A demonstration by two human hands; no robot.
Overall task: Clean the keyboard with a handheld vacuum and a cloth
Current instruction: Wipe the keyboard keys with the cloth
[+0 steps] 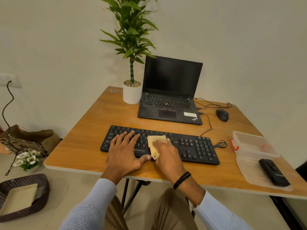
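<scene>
Cloth (156,141) is wiping the keyboard (204,156)
Left hand (123,151) is lying flat; right hand (166,153) is rubbing, grip unclear; pressing hard could be prying keycaps (119,130)

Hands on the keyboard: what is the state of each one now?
Left hand: open, spread flat on the keyboard.
Right hand: on the cloth over the keyboard; blurred, so its grip cannot be told.
</scene>
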